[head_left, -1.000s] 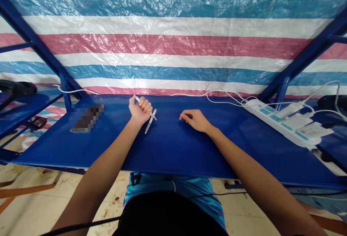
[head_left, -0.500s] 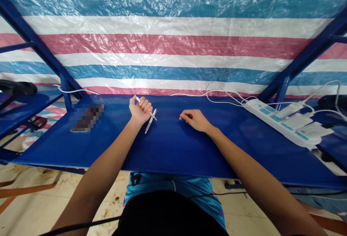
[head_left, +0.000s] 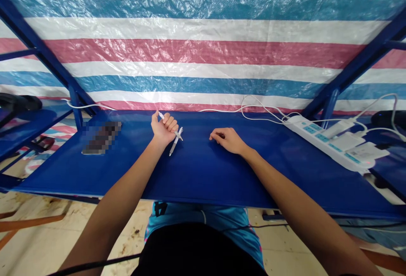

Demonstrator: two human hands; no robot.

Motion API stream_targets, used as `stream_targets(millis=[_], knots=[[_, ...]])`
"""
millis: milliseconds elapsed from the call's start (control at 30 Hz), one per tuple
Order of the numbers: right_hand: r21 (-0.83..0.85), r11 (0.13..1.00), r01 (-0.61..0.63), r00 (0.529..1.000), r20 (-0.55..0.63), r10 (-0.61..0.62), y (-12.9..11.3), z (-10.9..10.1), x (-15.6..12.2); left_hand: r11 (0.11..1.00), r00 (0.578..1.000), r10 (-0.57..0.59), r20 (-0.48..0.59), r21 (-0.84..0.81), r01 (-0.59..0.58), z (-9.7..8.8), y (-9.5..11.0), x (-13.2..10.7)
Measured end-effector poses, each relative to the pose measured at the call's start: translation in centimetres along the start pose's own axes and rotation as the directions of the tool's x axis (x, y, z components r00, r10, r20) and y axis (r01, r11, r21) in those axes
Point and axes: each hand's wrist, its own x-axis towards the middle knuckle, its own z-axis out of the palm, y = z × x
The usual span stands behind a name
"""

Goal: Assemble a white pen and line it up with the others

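My left hand (head_left: 163, 127) lies palm up on the blue table (head_left: 196, 170), its fingers curled round a white pen (head_left: 161, 116) whose tip sticks out past the thumb. A second white pen (head_left: 175, 140) crosses under the fingers and points back toward me; I cannot tell if the hand grips it too. My right hand (head_left: 226, 138) rests palm down on the table a little to the right, fingers loosely bent, holding nothing.
A blurred flat object (head_left: 101, 138) lies at the table's left. A white power strip (head_left: 330, 147) with plugged adapters and white cables (head_left: 260, 109) sits at the right. Blue frame struts (head_left: 47, 60) rise on both sides before a striped tarp (head_left: 203, 47).
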Motion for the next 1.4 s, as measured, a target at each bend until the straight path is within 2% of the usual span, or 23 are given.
stream_targets(millis=[333,700,1000,1400], knots=[[0.004,1.000,0.010,1.000,0.004,-0.010,0.32,0.11,-0.01,1.000,1.000,0.008,-0.008,0.003,-0.008,-0.14,0.00,0.08],[0.006,1.000,0.010,1.000,0.008,-0.010,0.26,-0.02,0.02,0.999,1.000,-0.012,-0.029,0.052,0.013,0.68,-0.10,-0.54],[0.009,1.000,0.008,1.000,0.006,-0.008,-0.04,-0.08,-0.03,0.996,0.999,-0.047,-0.007,0.081,0.048,0.55,-0.09,-0.48],[0.001,1.000,0.006,1.000,0.014,-0.006,-0.16,-0.15,-0.08,0.996,0.999,-0.038,-0.013,0.078,0.039,-0.03,-0.02,-0.06]])
